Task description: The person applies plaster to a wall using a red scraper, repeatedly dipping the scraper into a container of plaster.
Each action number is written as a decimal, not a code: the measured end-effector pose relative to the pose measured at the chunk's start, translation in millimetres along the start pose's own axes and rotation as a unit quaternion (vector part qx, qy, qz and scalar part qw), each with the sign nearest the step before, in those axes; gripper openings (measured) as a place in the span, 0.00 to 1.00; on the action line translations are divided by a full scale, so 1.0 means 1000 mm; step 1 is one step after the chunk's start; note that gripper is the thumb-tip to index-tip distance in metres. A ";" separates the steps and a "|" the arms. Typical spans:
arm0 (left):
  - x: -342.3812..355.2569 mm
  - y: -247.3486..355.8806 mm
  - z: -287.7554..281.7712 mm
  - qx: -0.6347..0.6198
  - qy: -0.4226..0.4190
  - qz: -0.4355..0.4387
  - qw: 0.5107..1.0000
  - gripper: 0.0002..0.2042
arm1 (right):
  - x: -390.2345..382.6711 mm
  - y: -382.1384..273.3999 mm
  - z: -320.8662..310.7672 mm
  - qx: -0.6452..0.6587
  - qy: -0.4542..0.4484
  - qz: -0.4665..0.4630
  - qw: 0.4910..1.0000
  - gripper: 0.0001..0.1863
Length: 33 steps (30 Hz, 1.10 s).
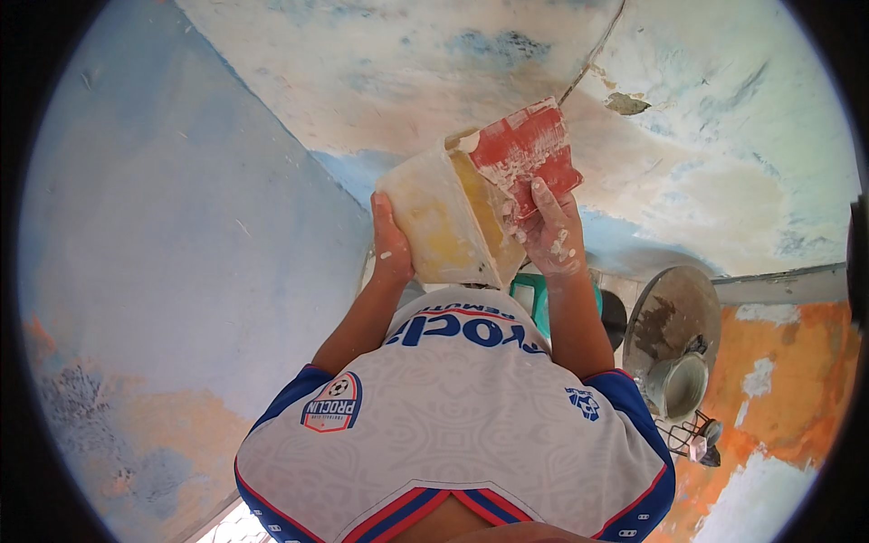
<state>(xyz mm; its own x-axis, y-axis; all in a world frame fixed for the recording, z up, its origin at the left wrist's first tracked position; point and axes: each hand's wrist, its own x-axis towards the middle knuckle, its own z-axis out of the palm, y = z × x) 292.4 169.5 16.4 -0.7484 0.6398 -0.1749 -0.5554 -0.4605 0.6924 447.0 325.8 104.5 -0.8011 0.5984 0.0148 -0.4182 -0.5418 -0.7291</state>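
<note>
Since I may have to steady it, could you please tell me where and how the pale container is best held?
I would grip the pale container by its outer left side, coming from the left, where the left hand holds it: its open mouth faces right, where the right hand holds the red scraper.

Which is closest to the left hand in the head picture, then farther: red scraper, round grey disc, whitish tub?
1. Whitish tub, gripped by the left hand.
2. Red scraper, in the right hand.
3. Round grey disc, farther off, right.
</note>
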 end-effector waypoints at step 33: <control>0.035 0.096 -0.116 0.005 0.074 -0.012 0.997 0.34 | 0.091 0.064 0.041 -0.271 0.257 -0.329 0.867 0.09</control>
<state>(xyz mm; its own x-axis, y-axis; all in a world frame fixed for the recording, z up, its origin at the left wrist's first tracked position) 170.3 75.9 -4.4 -0.7810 0.5524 -0.2913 -0.5699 -0.4397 0.6942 330.0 321.1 87.1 -0.1111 0.9322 0.3445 -0.3379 0.2906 -0.8952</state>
